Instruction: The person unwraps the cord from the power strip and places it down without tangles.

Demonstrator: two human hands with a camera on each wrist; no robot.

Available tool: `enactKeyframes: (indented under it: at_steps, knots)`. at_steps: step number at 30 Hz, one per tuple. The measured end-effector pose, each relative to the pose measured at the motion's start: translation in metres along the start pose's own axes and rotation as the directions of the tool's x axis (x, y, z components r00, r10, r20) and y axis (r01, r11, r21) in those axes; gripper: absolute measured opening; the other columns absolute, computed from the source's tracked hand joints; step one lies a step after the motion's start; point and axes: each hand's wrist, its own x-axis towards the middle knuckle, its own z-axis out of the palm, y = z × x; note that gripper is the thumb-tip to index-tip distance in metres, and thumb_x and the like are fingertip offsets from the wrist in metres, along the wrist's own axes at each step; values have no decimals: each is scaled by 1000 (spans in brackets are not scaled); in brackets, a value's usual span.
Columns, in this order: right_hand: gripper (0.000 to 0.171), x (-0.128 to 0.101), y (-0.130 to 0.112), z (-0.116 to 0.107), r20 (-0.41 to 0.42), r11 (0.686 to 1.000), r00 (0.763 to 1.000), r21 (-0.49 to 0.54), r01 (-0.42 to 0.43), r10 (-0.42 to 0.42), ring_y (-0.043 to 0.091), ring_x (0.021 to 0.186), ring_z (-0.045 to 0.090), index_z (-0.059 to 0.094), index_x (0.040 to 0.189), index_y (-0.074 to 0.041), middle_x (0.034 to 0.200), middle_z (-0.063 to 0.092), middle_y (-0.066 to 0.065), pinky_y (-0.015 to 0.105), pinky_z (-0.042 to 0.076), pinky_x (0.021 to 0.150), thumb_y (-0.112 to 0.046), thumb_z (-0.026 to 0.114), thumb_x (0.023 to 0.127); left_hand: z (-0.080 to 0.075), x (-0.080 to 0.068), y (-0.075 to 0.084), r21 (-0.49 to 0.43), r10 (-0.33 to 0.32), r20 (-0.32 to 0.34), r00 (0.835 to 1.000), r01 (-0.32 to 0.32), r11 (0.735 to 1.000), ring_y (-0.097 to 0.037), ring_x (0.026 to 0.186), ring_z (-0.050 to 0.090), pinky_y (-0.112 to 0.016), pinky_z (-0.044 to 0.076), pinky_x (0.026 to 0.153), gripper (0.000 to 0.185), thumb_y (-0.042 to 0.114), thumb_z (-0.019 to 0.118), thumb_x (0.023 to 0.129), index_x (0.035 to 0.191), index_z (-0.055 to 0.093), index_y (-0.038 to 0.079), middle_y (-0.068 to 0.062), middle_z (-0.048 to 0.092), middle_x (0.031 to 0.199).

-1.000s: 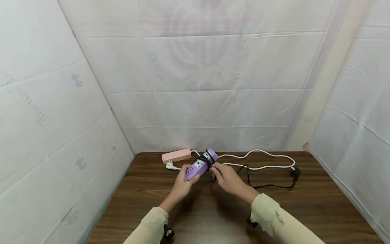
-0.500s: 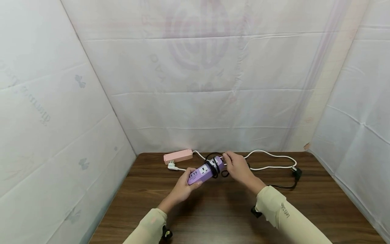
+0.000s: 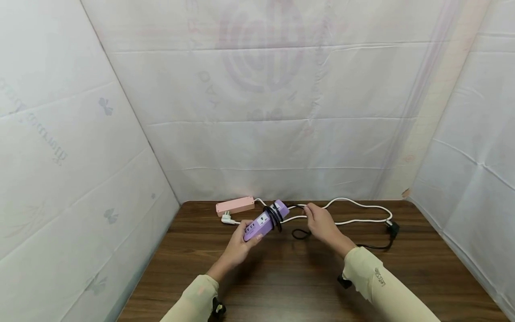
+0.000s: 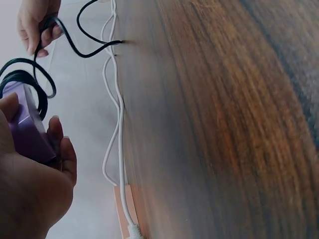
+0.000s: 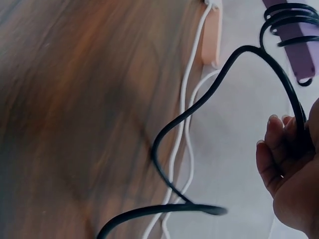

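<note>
My left hand [image 3: 241, 243] grips the near end of a purple power strip [image 3: 265, 220], held above the wooden table [image 3: 281, 286]. Several turns of its black cord [image 3: 275, 215] are wound round the strip's far half. My right hand [image 3: 318, 221] holds the same black cord [image 5: 224, 79] a little to the right of the strip, fingers curled round it. A slack loop of cord [image 3: 299, 234] hangs below that hand. In the left wrist view the purple strip [image 4: 27, 132] sits in my left hand [image 4: 35, 184], with my right hand [image 4: 37, 22] beyond it.
A pink power strip [image 3: 235, 205] lies at the table's back edge with its white cord [image 3: 354, 203] snaking right and a white plug [image 3: 226, 218] beside it. The black cord runs to a black plug [image 3: 392, 228] at the right. White sheeting walls the table on three sides.
My right hand has carried the black cord up and over the strip, then out to the right. The strip has tilted and another turn of cord lies round it.
</note>
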Motion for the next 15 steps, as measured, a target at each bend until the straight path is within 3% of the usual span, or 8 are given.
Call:
enactKeyframes:
  at_steps: [4,8,11,15]
  knots:
    - [26,-6,8,-3,107,998,993,-33,-45,48,14,66,50,67,99,-5,77,62,6,34,46,67,-16,48,114,-2,2,-2,4,19,-77,997,-19,1000,-14,102,60,-24,51,87,40,6,71,100,133,54,-4,-25,65,121]
    - [23,-12,17,-3,244,998,968,-57,-40,53,13,69,51,68,103,-6,82,65,6,34,47,70,-13,48,113,-6,5,-4,12,10,-143,990,-8,1000,-15,102,59,-24,50,88,40,8,70,101,134,52,-6,-25,64,121]
    - [22,-15,20,-2,312,999,949,-48,-26,40,13,74,55,69,115,-3,91,70,8,35,49,73,-12,49,113,-9,6,-5,-3,-12,-158,987,12,1000,-16,104,59,-24,50,90,41,7,70,101,135,52,-7,-26,64,123]
    - [24,-16,20,0,330,999,944,-39,4,9,16,86,65,69,126,-2,110,76,15,41,55,81,-11,52,111,-8,5,-5,-13,-18,-149,989,16,1000,-16,104,59,-25,50,90,41,7,70,101,135,51,-7,-26,64,123]
